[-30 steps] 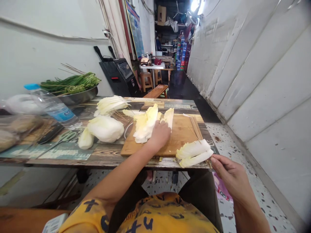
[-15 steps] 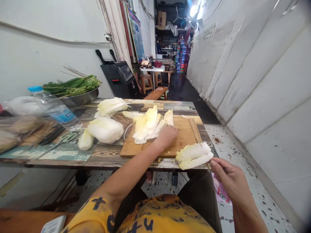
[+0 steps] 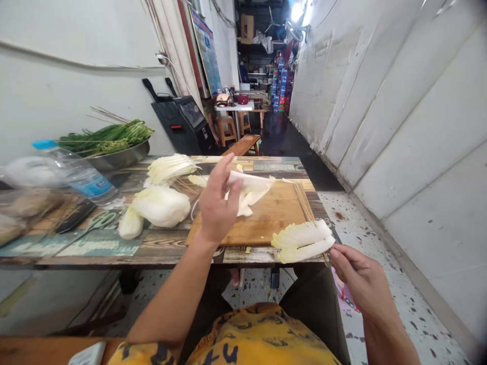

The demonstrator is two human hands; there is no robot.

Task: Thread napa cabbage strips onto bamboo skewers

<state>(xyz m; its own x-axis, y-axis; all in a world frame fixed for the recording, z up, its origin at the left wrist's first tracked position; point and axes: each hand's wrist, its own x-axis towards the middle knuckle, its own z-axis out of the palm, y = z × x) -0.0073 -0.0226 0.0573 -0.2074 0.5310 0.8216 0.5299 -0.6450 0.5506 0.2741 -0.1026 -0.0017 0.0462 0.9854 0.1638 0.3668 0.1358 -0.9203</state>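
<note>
My left hand (image 3: 216, 205) is raised above the wooden cutting board (image 3: 266, 218) and pinches a pale cabbage leaf piece (image 3: 251, 181) between thumb and fingers. More cut cabbage pieces (image 3: 247, 200) lie on the board under it. My right hand (image 3: 355, 279) is at the table's near right corner, fingers closed on the end of a thin bamboo skewer with cabbage leaves (image 3: 302, 241) threaded on it. Loose skewers (image 3: 304, 200) lie on the board's right side.
Left of the board lie a cabbage chunk (image 3: 160, 205), a skewered leaf pile (image 3: 171, 167), scissors (image 3: 97, 220), a water bottle (image 3: 78, 175) and a metal bowl of greens (image 3: 114, 144). A wall runs along the right; stools and a table stand down the passage.
My left hand rose off the cabbage pile on the board, lifting one leaf piece up and left. My right hand stayed at the skewer's end.
</note>
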